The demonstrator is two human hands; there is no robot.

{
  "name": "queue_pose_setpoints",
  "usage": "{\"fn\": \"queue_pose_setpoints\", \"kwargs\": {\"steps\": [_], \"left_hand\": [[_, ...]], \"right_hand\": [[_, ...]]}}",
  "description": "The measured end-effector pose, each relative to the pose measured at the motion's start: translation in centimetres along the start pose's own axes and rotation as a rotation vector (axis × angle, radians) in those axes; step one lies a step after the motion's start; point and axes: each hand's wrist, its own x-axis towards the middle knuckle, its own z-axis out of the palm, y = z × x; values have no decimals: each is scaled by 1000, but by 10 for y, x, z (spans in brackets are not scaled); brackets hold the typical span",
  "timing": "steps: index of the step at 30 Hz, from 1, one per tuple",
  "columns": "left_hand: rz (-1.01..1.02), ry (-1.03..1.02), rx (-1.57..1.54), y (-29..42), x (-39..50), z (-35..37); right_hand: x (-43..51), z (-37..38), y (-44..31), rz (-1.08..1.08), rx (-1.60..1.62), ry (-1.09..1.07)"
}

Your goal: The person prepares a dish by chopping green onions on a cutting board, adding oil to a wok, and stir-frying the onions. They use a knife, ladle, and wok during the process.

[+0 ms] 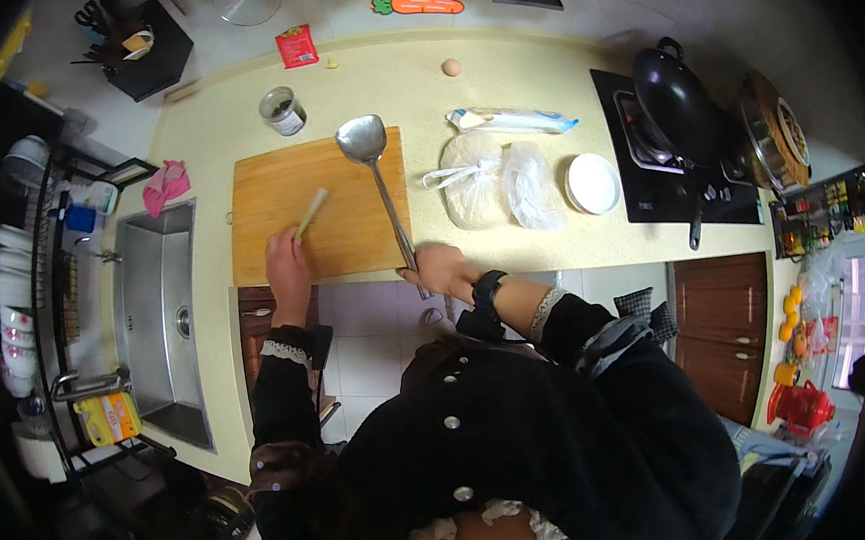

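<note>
My left hand [287, 273] is over the lower part of the wooden cutting board [281, 177]. It grips a short pale-green stick-like piece [311, 213], blurred, possibly a vegetable stalk. At the board's lower right corner, my right hand [444, 268] is closed around the handle of a metal wok spatula [363, 137]. The spatula slants up and left across the board's right side, with its broad head at the board's far edge. A glass jar [283, 111] with a label and dark contents stands beyond the board.
Right of the board sit tied plastic bags [472, 190], a white bowl [593, 183] and a long packet [514, 120]. An egg [452, 67] and a red sachet [296, 46] lie farther back. A black wok [674, 99] tilts on the gas hob [663, 199]. The steel sink [161, 326] is left.
</note>
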Motion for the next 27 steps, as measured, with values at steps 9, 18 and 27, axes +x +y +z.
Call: {"fn": "queue_pose_setpoints", "kwargs": {"steps": [9,18,27], "left_hand": [[-807,577,-1058,-11,-5,-18],[-585,-3,-568,-104,-14,38],[-560,-535,-930,-171,120,-40]], "right_hand": [[-1,-34,-4,-51,-31,-95],[29,-122,-6,-59,-15,147],[57,-134,-70,130,241,155]]}}
